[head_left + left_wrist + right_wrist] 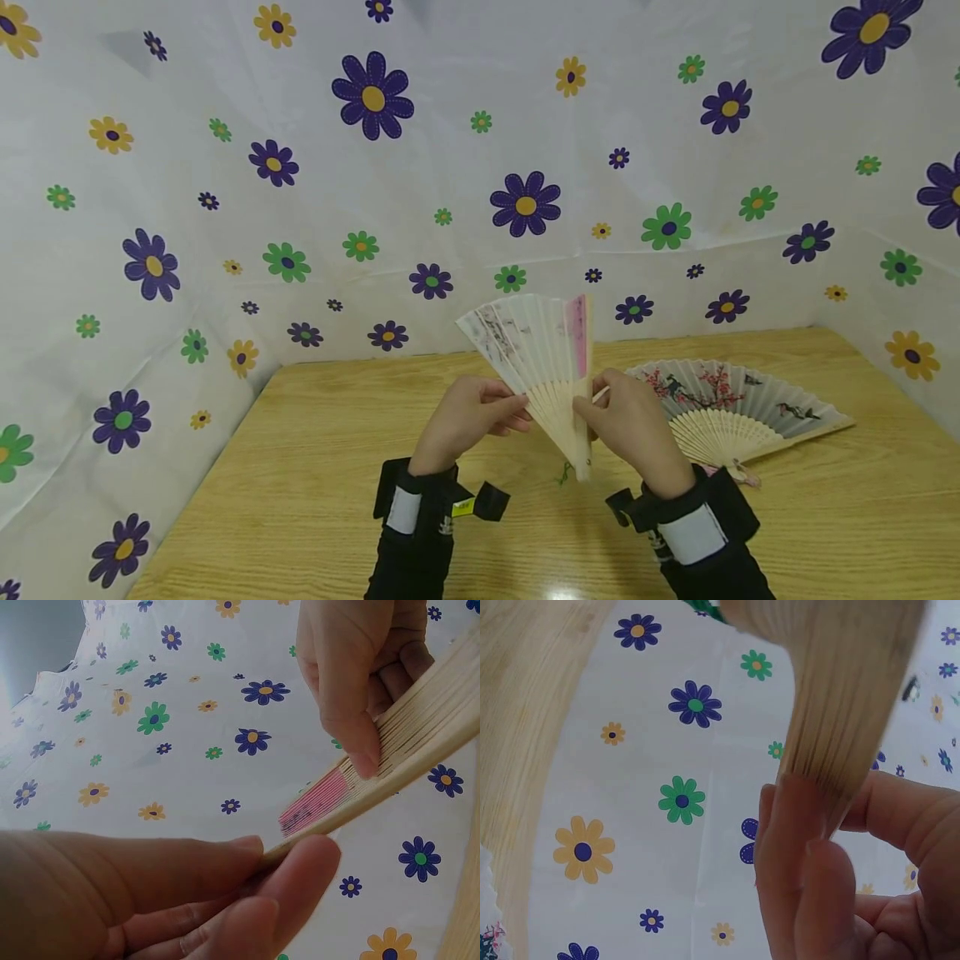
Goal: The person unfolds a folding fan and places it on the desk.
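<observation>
A partly spread folding fan (536,346) stands upright above the table, its pale leaf printed with a dark branch and its ribs of light wood. A pink strip (576,337) shows along its right side. My left hand (474,414) pinches the outer stick on the left between thumb and fingers. On the other side, the right hand (633,423) grips the bunched ribs (847,697) just above the pivot. From the lower end hangs a green cord (565,472). Seen from the left wrist, the folded pink leaf (315,804) lies between the two hands.
A second folding fan (738,387), spread wide with red blossoms and birds, lies on the wooden table (300,483) behind and right of my right hand. A white cloth (420,167) with printed flowers hangs behind the table and along its sides.
</observation>
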The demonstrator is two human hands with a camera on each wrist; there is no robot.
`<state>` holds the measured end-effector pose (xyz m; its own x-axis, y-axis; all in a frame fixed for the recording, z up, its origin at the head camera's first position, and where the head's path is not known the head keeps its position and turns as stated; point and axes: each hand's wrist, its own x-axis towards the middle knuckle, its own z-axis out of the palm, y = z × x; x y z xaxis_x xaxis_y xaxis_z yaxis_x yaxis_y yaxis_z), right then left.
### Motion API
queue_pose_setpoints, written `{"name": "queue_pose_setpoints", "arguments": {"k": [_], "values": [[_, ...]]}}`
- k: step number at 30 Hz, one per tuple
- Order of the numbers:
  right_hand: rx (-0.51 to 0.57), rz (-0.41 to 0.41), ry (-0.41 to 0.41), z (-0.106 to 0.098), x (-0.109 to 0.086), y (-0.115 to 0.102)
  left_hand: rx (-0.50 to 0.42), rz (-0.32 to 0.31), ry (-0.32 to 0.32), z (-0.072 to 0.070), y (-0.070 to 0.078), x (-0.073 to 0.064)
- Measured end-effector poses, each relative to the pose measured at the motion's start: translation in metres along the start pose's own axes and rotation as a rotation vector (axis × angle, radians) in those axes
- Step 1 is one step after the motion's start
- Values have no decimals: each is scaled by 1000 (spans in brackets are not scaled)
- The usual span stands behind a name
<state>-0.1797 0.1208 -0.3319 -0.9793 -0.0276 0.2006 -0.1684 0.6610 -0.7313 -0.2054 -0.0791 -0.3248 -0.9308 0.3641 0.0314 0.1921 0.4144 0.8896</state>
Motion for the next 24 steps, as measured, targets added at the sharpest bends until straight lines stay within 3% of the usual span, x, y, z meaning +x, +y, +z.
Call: {"name": "queue_pose_setpoints", "arguments": {"k": [24], "values": [[2,11,41,-3,1,6,4,6,6,-6,-1,-1]]}}
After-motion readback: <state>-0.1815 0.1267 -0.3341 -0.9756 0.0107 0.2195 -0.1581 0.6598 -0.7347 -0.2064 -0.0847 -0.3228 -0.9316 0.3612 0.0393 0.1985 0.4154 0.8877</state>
